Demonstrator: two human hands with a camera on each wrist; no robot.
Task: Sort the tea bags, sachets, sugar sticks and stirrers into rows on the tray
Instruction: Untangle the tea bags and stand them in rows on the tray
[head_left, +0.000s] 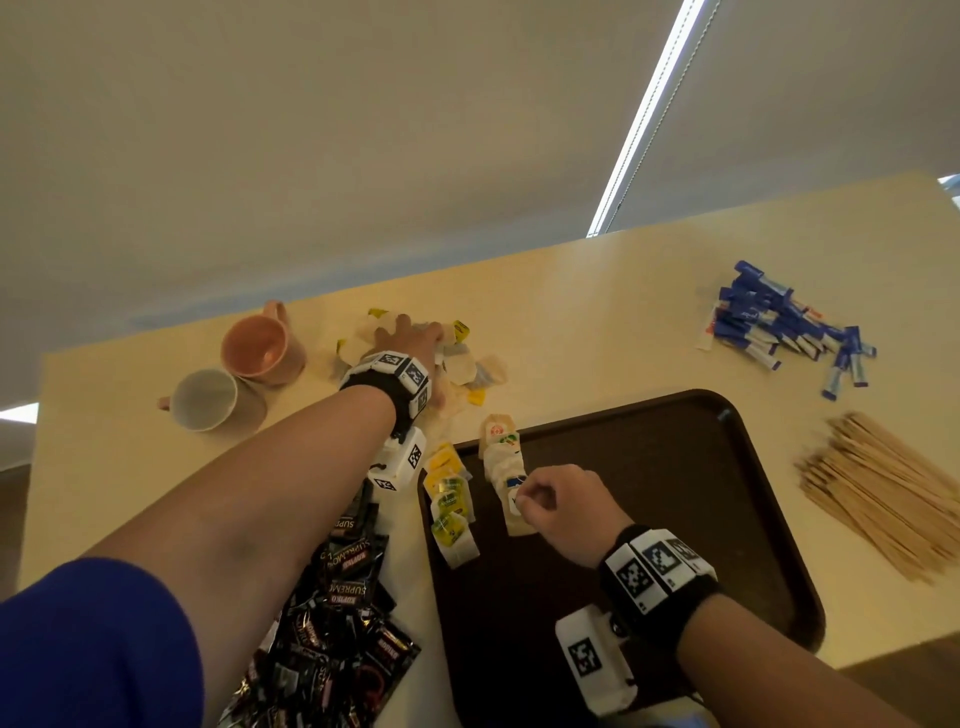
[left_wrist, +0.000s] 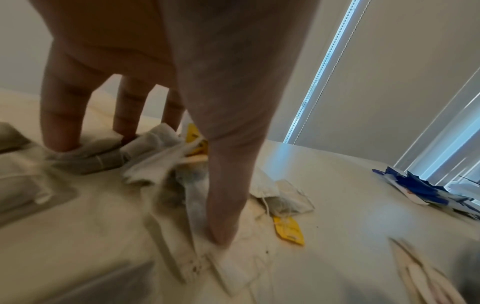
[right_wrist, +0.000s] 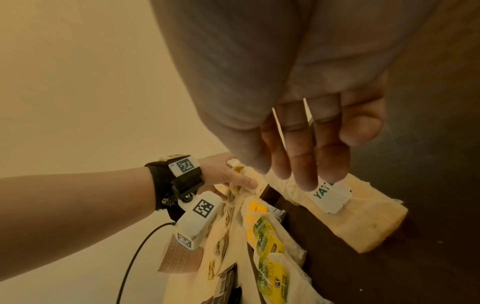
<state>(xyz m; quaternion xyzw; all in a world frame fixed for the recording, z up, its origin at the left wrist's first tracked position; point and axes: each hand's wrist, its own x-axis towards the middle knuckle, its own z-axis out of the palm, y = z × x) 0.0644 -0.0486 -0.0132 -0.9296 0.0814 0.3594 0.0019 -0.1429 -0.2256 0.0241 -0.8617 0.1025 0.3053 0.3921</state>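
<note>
Tea-bag step: left hand (head_left: 410, 340), fingers spread, presses the loose tea bags (left_wrist: 145, 156) on the far desk (head_left: 597, 312); right hand (head_left: 558, 501) pinches a bag's tag (right_wrist: 328, 196) on the tray (head_left: 675, 467); next, align it in row.

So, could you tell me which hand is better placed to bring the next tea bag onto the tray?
The left hand, probably. Its fingers already press into the loose tea bag pile on the table, beyond the tray. The right hand is busy over the tray, touching a tea bag in the row.
</note>
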